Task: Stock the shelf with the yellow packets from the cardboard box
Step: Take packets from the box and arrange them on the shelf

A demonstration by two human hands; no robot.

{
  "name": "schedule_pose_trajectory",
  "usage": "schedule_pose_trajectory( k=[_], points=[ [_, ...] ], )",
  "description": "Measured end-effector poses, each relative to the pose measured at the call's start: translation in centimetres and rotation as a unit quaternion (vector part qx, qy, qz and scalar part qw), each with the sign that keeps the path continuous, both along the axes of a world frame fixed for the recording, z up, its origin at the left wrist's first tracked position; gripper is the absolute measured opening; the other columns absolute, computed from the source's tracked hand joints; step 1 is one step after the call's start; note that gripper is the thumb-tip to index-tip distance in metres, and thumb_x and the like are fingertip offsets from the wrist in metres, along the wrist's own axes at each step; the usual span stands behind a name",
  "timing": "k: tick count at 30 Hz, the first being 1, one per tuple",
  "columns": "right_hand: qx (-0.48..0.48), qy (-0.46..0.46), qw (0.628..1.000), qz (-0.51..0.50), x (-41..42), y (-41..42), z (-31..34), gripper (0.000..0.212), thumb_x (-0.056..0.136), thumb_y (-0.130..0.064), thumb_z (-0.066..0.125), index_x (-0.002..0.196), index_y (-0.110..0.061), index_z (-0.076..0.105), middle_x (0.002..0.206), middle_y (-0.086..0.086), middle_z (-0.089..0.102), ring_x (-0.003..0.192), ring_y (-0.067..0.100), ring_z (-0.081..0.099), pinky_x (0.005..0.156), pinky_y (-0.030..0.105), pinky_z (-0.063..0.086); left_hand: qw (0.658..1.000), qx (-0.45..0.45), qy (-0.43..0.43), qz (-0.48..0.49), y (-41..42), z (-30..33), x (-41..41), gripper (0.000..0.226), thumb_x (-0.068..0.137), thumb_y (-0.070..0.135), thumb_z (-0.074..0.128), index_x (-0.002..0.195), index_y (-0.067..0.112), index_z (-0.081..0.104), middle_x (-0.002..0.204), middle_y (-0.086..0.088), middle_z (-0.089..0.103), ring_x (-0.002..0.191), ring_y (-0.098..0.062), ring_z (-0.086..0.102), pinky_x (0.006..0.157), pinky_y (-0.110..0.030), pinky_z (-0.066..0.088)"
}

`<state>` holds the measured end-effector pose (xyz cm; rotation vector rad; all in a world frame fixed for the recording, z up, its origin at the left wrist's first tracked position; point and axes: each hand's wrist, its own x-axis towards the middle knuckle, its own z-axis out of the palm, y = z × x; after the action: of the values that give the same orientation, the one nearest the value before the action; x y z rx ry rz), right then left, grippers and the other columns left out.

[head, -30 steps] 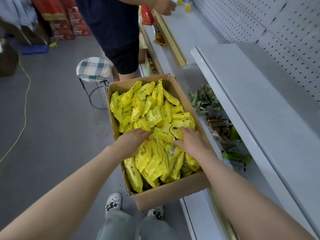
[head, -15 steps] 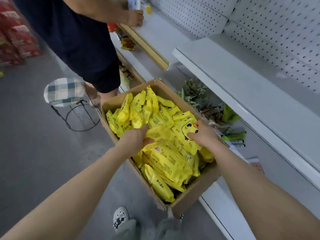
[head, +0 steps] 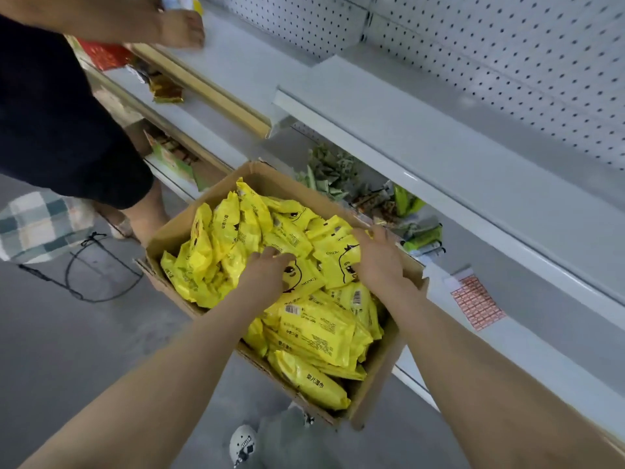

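Observation:
An open cardboard box (head: 176, 231) stands on the floor against the shelving, heaped with yellow packets (head: 314, 330) printed with a duck face. My left hand (head: 267, 274) is in the middle of the heap, its fingers bent over a bunch of packets and its thumb hidden under them. My right hand (head: 378, 258) lies with spread, straight fingers on the packets by the box's right wall. The white shelf (head: 456, 154) above the box is bare.
Another person in dark clothes (head: 57, 106) stands at the far left, with a hand (head: 181, 28) on the upper shelf. A checked stool (head: 37, 225) is beside them. Green and brown snack packs (head: 382, 201) lie on the lower shelf, near a red-printed sheet (head: 477, 302).
The view has swung right and closer to the shelf. Both hands have shifted toward the far end of the heap, and my right hand has spread its fingers.

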<state>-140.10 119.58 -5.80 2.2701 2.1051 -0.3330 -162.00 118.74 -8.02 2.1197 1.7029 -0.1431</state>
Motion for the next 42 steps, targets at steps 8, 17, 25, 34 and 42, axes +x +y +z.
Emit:
schedule_pose_trajectory(
  k=[8,17,25,34,42],
  points=[
    [-0.118,-0.086,0.98,0.134,1.8,4.2,0.5,0.085,0.073,-0.052,0.076,0.143,-0.039,0.03,0.138,0.004,0.047,0.124,0.03,0.047,0.1,0.046,0.036,0.995,-0.102,0.02,-0.001,2.1,-0.6,-0.3,0.079,0.078,0.061,0.065,0.138,0.024,0.03,0.118,-0.006,0.061,0.106,-0.029,0.058,0.087,-0.04,0.05],
    [-0.226,0.007,0.967,0.118,3.3,5.2,2.2,0.097,0.071,-0.031,0.083,0.149,-0.038,0.024,0.148,0.005,0.042,0.127,0.028,0.047,0.1,0.041,0.045,0.957,-0.261,-0.13,-0.004,5.1,3.6,0.6,0.068,0.081,0.029,0.069,0.136,0.049,0.034,0.122,0.002,0.049,0.104,-0.023,0.059,0.086,-0.036,0.05],
    [-0.18,0.27,0.945,-0.035,6.3,6.0,5.5,0.065,0.078,-0.027,0.079,0.135,-0.028,0.046,0.132,-0.005,0.055,0.115,0.019,0.055,0.09,0.03,0.049,0.923,-0.215,-0.318,0.016,12.4,8.4,-0.1,0.059,0.082,0.001,0.066,0.12,0.042,0.047,0.086,-0.006,0.057,0.063,-0.018,0.059,0.052,-0.028,0.047],
    [0.057,0.464,0.876,-0.12,5.7,10.1,13.9,0.06,0.08,-0.013,0.078,0.123,-0.045,0.051,0.122,0.003,0.051,0.098,0.019,0.06,0.068,0.035,0.058,0.794,-0.173,-0.58,0.059,20.7,13.9,1.2,0.056,0.082,-0.005,0.066,0.119,0.035,0.05,0.111,-0.024,0.061,0.084,-0.034,0.067,0.078,-0.051,0.057],
    [0.156,0.467,0.852,-0.178,5.8,15.2,15.6,0.032,0.082,0.0,0.072,0.1,-0.025,0.064,0.111,0.005,0.064,0.076,0.017,0.068,0.059,0.029,0.057,0.787,-0.097,-0.609,0.015,26.9,15.1,3.8,0.056,0.082,-0.007,0.066,0.121,0.027,0.045,0.107,-0.011,0.059,0.088,-0.023,0.064,0.069,-0.027,0.058]
  ],
)
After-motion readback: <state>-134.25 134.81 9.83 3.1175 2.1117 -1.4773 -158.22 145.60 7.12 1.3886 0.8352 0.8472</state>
